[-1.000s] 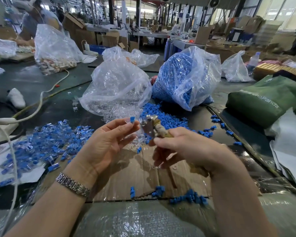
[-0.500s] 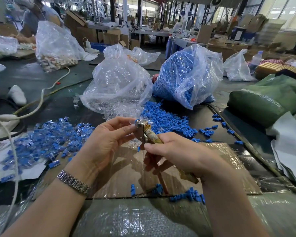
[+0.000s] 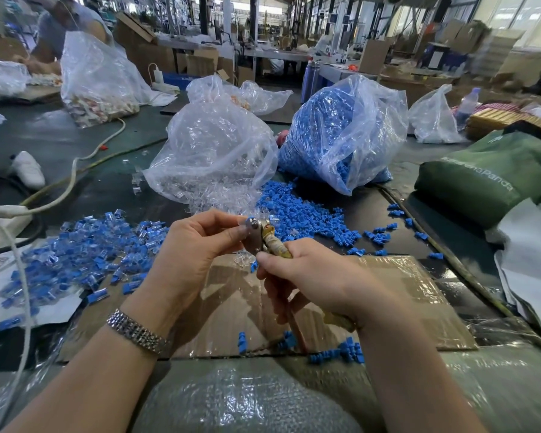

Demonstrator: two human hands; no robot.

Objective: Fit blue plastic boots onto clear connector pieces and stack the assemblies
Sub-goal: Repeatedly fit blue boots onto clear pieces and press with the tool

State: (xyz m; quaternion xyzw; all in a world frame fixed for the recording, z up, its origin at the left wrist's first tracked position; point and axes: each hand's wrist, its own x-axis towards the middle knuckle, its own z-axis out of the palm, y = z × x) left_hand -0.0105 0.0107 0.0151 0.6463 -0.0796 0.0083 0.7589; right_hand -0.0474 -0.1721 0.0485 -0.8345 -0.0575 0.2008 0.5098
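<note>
Left hand [image 3: 197,245] pinches a blue boot [image 3: 250,220] against pliers [image 3: 263,237] gripped by the right hand [image 3: 319,276]; fitting underway, pressing home likely next.

Your right hand [image 3: 319,276] hides the tool's [image 3: 263,237] handles; the piece [image 3: 250,220] at its tip is too small to tell. Your forearms run off the bottom edge.

Crowded bench, open cardboard patch in the middle

Bare cardboard sheet [image 3: 397,301] beneath both hands, passable toward the near edge apart from a few stray boots [image 3: 338,353]. Blocked ahead by the clear-parts bag [image 3: 213,151] and blue-boot bag [image 3: 344,132], with spilled boots [image 3: 297,210] between. Hemmed left by the finished pile [image 3: 75,245] and cable [image 3: 72,179], right by the green bag [image 3: 487,179].
</note>
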